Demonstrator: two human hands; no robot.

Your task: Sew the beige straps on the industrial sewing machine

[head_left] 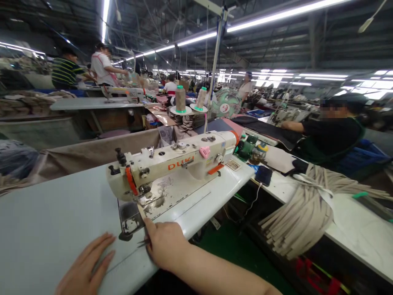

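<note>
A white sewing machine (pixel 172 164) with orange lettering stands on the pale tabletop (pixel 61 209). In front of its needle area, my right hand (pixel 167 245) is closed around thread snips (pixel 143 243); only their pointed metal blades stick out, and the handle is hidden in the palm. The index finger of that hand reaches to a narrow beige strip (pixel 141 211) that lies under the presser foot. To the left, my left hand (pixel 87 266) lies on the tabletop with fingers stretched out and holds nothing.
Bundled beige strips (pixel 299 221) lie on the right-hand table, near a phone (pixel 263 175) on a cable. Behind the machine are two thread cones (pixel 180 99) and a green fan (pixel 226 103). A co-worker in black (pixel 334 127) sits at the right.
</note>
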